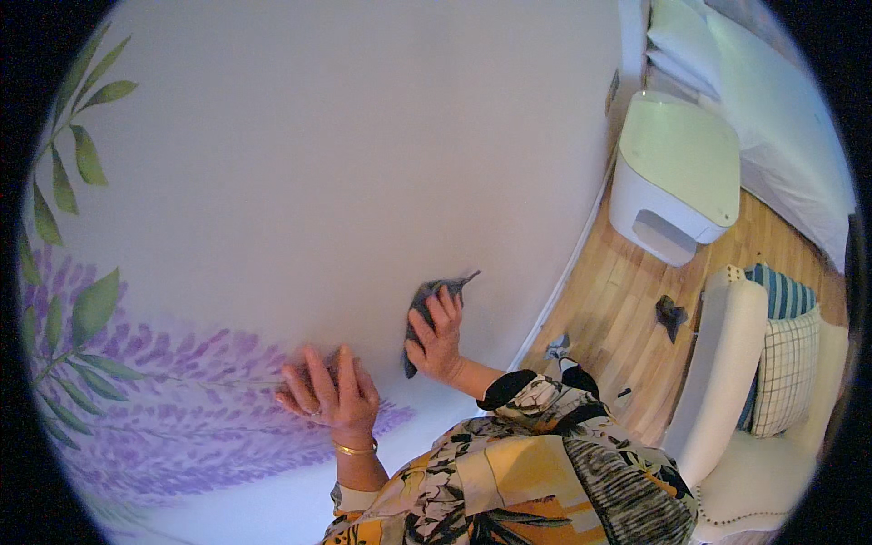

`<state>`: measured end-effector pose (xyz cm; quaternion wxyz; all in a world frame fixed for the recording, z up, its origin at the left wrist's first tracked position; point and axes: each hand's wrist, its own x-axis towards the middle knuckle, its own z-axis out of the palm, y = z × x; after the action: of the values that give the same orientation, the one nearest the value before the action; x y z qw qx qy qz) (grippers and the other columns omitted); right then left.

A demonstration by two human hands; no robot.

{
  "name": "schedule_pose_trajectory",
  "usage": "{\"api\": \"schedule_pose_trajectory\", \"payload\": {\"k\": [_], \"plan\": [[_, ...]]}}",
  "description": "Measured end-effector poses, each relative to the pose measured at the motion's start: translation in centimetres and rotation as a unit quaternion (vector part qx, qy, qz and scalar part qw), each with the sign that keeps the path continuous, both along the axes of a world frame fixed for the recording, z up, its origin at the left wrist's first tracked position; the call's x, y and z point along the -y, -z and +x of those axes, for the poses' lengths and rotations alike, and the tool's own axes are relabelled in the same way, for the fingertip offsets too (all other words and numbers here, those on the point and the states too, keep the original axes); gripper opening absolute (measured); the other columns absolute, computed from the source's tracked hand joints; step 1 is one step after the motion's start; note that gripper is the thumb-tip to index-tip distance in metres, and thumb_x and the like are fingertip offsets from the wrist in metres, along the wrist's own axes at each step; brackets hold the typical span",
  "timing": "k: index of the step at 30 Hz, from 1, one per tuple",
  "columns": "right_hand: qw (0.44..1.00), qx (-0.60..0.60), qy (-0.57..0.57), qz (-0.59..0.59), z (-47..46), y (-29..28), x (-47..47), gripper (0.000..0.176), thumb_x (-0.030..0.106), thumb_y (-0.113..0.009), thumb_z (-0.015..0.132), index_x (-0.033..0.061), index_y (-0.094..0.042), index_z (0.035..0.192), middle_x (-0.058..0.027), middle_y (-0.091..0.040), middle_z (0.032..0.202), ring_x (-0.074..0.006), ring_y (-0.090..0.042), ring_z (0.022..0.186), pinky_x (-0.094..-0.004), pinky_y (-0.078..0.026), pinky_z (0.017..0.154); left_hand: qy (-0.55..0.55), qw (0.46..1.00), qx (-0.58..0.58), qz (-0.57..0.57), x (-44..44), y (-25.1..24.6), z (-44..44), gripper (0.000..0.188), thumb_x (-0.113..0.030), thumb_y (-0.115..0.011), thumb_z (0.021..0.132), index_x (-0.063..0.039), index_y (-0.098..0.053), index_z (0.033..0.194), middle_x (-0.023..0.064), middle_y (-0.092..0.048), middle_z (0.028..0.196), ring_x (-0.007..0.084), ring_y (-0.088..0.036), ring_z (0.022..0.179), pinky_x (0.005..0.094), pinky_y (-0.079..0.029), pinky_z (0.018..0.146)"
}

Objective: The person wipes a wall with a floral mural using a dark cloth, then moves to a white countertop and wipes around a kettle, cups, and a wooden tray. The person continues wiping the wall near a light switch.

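Observation:
A pale wall [381,170] painted with purple hanging blossoms [191,361] and green leaves [95,306] fills most of the view before me. My right hand [439,340] presses a dark grey cloth [422,320] flat against the bare part of this wall, and a thin tip of the cloth sticks out past the fingers. To the left and a little lower, my left hand [334,395] is at the wall over the painted blossoms, fingers spread. It wears a gold bracelet and a ring, and nothing shows in it.
At right, a white bedside cabinet [681,163] stands by a bed with white bedding [770,102]. A cream armchair [722,368] holds a striped cushion [783,293] and a checked cushion [790,375]. A dark crumpled item [671,317] lies on the wooden floor [627,286].

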<state>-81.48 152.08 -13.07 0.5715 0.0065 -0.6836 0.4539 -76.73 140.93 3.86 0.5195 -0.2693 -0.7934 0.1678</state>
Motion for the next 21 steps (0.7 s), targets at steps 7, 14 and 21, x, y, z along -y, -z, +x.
{"api": "schedule_pose_trajectory", "payload": {"k": [7, 14, 21], "plan": [[0.998, -0.036, 0.05, 0.018, -2.2, -1.1, -1.6, 0.044, 0.028, -0.056, 0.082, 0.0139, -0.06, 0.124, -0.0141, -0.044, 0.139, -0.04, -0.035, 0.135, -0.0618, -0.022, 0.109, 0.01, 0.997, 0.062, -0.04, 2.9, 0.4, 1.8, 0.023, -0.026, -0.062, 0.087, -0.022, -0.07, 0.108, 0.0098, -0.054, 0.138, 0.0402, -0.032, 0.137, 0.0588, -0.006, 0.115], [0.986, 0.052, 0.097, -0.122, -3.4, -1.0, -3.2, 0.05, 0.02, -0.049, 0.087, 0.0057, -0.05, 0.135, -0.0166, -0.039, 0.145, -0.0373, -0.033, 0.137, -0.0499, -0.024, 0.113, 0.048, 0.981, 0.163, -0.097, 6.9, 1.7, 3.2, 0.032, -0.027, -0.066, 0.085, -0.021, -0.066, 0.116, 0.0061, -0.051, 0.142, 0.0351, -0.04, 0.135, 0.0561, -0.014, 0.113], [0.969, 0.102, 0.104, -0.198, -1.5, 3.3, 3.4, 0.051, 0.016, -0.048, 0.089, 0.0045, -0.045, 0.139, -0.0182, -0.037, 0.147, -0.0374, -0.032, 0.138, -0.0465, -0.023, 0.114, 0.101, 0.957, 0.238, -0.132, 11.6, 3.7, 4.9, 0.037, -0.028, -0.067, 0.084, -0.018, -0.063, 0.12, 0.007, -0.049, 0.144, 0.0336, -0.039, 0.136, 0.0549, -0.023, 0.11]]}}
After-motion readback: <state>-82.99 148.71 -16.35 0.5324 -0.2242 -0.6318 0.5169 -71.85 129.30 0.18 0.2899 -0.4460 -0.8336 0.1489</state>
